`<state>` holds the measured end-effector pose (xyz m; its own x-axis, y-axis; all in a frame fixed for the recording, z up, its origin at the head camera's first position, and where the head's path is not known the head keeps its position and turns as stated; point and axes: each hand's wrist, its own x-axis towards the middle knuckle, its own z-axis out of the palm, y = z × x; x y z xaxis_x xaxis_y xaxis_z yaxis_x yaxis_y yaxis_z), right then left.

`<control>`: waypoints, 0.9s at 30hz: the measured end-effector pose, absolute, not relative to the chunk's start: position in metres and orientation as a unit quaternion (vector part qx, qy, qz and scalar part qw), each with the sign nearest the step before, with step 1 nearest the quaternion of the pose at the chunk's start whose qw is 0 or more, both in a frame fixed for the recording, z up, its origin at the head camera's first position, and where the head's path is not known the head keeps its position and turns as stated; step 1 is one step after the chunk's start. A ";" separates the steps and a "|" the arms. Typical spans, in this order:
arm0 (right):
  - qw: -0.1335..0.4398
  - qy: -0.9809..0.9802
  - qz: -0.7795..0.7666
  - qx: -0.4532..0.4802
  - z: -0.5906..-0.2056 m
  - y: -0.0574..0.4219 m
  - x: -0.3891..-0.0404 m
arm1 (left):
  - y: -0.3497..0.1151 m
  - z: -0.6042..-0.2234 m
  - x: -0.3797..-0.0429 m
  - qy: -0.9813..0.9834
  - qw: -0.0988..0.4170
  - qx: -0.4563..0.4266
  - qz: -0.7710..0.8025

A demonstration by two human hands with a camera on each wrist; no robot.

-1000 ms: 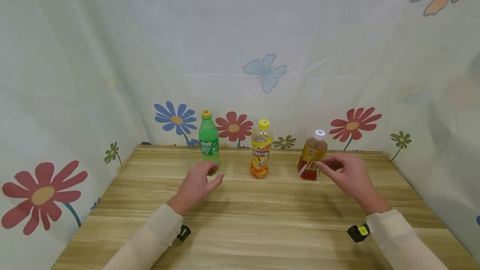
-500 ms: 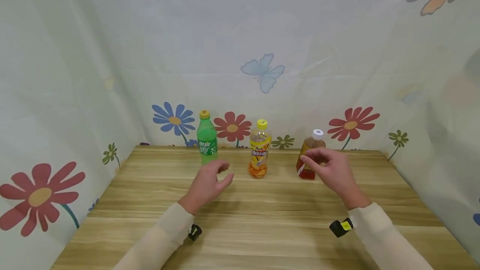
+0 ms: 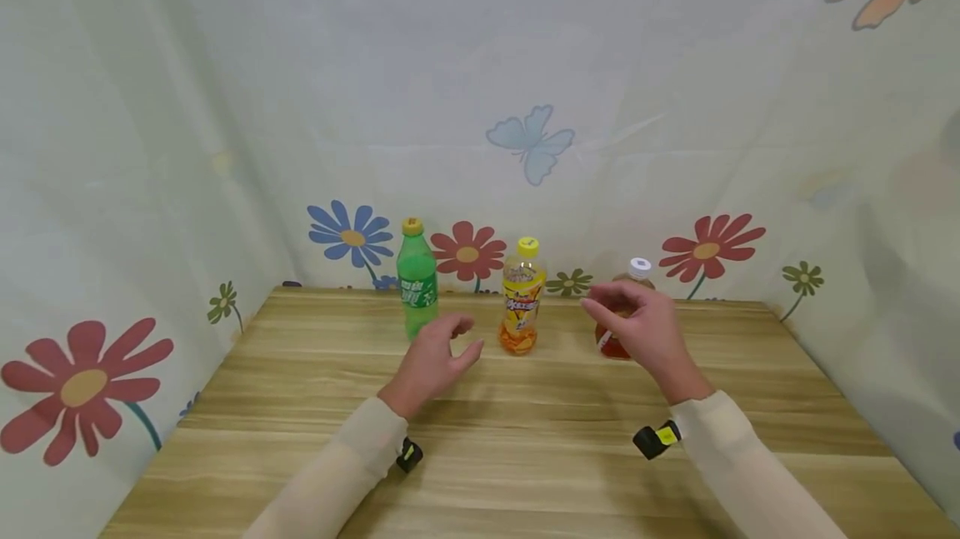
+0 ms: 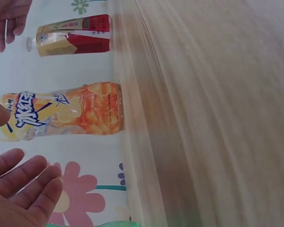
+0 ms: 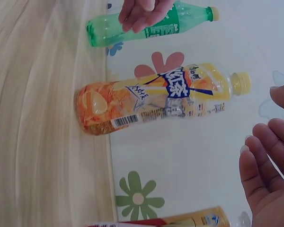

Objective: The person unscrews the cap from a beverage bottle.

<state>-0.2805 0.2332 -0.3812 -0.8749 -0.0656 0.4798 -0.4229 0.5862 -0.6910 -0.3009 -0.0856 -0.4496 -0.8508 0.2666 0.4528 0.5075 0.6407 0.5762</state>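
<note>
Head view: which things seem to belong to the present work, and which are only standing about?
Probably in the work:
left hand, empty
right hand, empty
orange-yellow bottle, between them in this view

Apparently only standing about:
green bottle
white-capped bottle, partly hidden

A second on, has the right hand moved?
Yes: in the head view the right hand moved left relative to the white-capped bottle, hiding more of it.

Flower-printed cloth walls (image 3: 360, 64): perhaps a booth (image 3: 90, 189).
</note>
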 end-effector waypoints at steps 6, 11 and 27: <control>0.204 -0.862 0.443 0.137 -0.377 0.224 -0.287 | -0.079 -0.452 -0.307 -0.893 0.125 -0.192 -0.387; 0.200 -0.852 0.465 0.135 -0.375 0.217 -0.294 | -0.072 -0.454 -0.315 -0.881 0.109 -0.183 -0.424; 0.177 -0.835 0.506 0.124 -0.371 0.203 -0.308 | -0.045 -0.457 -0.333 -0.840 0.066 -0.166 -0.513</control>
